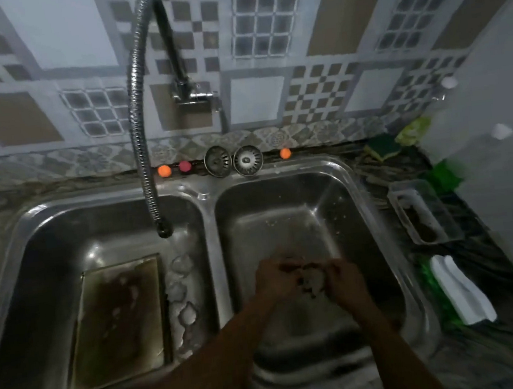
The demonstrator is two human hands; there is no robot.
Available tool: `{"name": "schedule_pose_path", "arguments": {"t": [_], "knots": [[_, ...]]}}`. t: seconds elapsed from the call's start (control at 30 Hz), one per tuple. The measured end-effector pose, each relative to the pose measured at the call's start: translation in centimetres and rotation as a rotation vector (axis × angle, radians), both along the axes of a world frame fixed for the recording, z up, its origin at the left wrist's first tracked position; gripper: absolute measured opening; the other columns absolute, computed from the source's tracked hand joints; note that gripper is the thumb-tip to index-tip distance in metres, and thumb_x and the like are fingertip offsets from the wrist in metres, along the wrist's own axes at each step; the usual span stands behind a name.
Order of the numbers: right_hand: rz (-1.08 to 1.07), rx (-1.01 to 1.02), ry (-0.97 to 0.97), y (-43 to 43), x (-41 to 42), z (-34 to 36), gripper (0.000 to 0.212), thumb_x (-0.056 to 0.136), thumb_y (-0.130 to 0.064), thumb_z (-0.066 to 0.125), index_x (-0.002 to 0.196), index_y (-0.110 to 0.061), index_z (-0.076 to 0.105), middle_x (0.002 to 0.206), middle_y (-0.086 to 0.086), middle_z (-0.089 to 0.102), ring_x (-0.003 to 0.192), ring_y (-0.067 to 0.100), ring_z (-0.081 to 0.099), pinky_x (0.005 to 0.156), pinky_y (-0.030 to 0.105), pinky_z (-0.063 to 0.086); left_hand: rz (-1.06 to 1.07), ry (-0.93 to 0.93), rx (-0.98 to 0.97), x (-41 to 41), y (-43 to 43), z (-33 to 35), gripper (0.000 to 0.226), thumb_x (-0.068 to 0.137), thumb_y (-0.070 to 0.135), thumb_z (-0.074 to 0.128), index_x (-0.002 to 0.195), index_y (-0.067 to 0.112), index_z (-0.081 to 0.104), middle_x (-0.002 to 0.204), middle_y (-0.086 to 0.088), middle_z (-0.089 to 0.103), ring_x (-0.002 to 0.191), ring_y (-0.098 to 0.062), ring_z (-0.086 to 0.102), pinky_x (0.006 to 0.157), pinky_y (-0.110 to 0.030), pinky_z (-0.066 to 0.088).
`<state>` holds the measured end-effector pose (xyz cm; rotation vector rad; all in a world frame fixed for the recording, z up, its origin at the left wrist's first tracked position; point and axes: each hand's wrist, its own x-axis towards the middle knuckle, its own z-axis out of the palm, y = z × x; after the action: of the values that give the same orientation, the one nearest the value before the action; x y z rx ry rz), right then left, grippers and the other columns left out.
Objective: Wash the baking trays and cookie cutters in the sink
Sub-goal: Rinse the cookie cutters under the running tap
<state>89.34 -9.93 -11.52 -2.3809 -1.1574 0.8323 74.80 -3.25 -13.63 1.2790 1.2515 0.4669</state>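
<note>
We see both hands over the right basin of the sink (212, 230), close together. The left hand (276, 279) and the right hand (344, 284) each curl their fingers round a small pale object (313, 280) held between them. Both grips are grasping it, though blur hides what it is. In the left basin a baking tray (120, 322) lies flat on the bottom, streaked with suds. Just beside its right edge a row of cookie cutters (186, 312) lies along the basin wall. The tap's hose (135, 118) ends above that basin. Two strainers (248, 160) stand at the back rim. On the worktop (487, 357) to the right sit a clear tub (425, 212) and a green sponge (383, 148).
</note>
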Motion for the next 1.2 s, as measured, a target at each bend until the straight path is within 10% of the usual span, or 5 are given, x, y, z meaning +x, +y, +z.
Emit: {"name": "schedule_pose_path", "arguments": {"t": [0.17, 0.37, 0.87, 1.07, 1.2], "knots": [[0.040, -0.286, 0.174, -1.9, 0.9, -4.2, 0.017, 0.093, -0.019, 0.053, 0.105, -0.017, 0.065, 0.101, 0.012, 0.067, 0.101, 0.035, 0.066, 0.084, 0.036, 0.055, -0.079, 0.169, -0.098, 0.6, -3.2, -5.0, 0.017, 0.078, 0.015, 0.081, 0.095, 0.012, 0.079, 0.100, -0.006, 0.076, 0.099, -0.019, 0.070, 0.094, -0.034, 0.054], [0.439, -0.577, 0.030, -2.0, 0.7, -9.2, 0.045, 0.105, -0.017, 0.034, 0.147, 0.002, 0.031, 0.154, 0.021, 0.030, 0.142, 0.028, 0.031, 0.113, 0.030, 0.018, -0.113, 0.383, -0.169, -0.3, -5.2, -8.1, 0.017, 0.078, 0.016, 0.071, 0.094, 0.018, 0.077, 0.099, 0.005, 0.073, 0.094, -0.009, 0.067, 0.071, -0.008, 0.047], [0.422, -0.481, -0.054, -0.9, -0.3, -11.3, 0.029, 0.096, -0.025, 0.053, 0.115, -0.007, 0.066, 0.122, 0.012, 0.064, 0.113, 0.025, 0.059, 0.092, 0.028, 0.045, -0.179, 0.358, -0.119, 0.1, -3.9, -6.5, 0.038, 0.085, 0.013, 0.068, 0.121, 0.001, 0.065, 0.119, -0.004, 0.064, 0.111, -0.014, 0.059, 0.073, -0.008, 0.032], [0.173, -0.003, 0.050, 4.3, -4.1, -4.5, 0.031, 0.091, -0.028, 0.049, 0.083, -0.007, 0.069, 0.086, 0.006, 0.068, 0.079, 0.021, 0.061, 0.063, 0.025, 0.033, 0.186, 0.059, 0.122, -4.5, 0.0, 0.5, 0.031, 0.078, 0.030, 0.071, 0.102, 0.010, 0.072, 0.086, -0.007, 0.072, 0.078, -0.015, 0.069, 0.077, -0.037, 0.058], [0.087, 0.184, 0.411, 8.0, -11.3, -0.1, 0.018, 0.095, -0.018, 0.057, 0.083, -0.009, 0.067, 0.071, 0.006, 0.068, 0.055, 0.013, 0.062, 0.052, 0.024, 0.048, 0.438, 0.033, 0.179, -11.0, 2.9, 2.3, 0.018, 0.084, 0.021, 0.071, 0.100, 0.013, 0.072, 0.079, -0.001, 0.073, 0.068, -0.006, 0.069, 0.066, -0.027, 0.056]]}}
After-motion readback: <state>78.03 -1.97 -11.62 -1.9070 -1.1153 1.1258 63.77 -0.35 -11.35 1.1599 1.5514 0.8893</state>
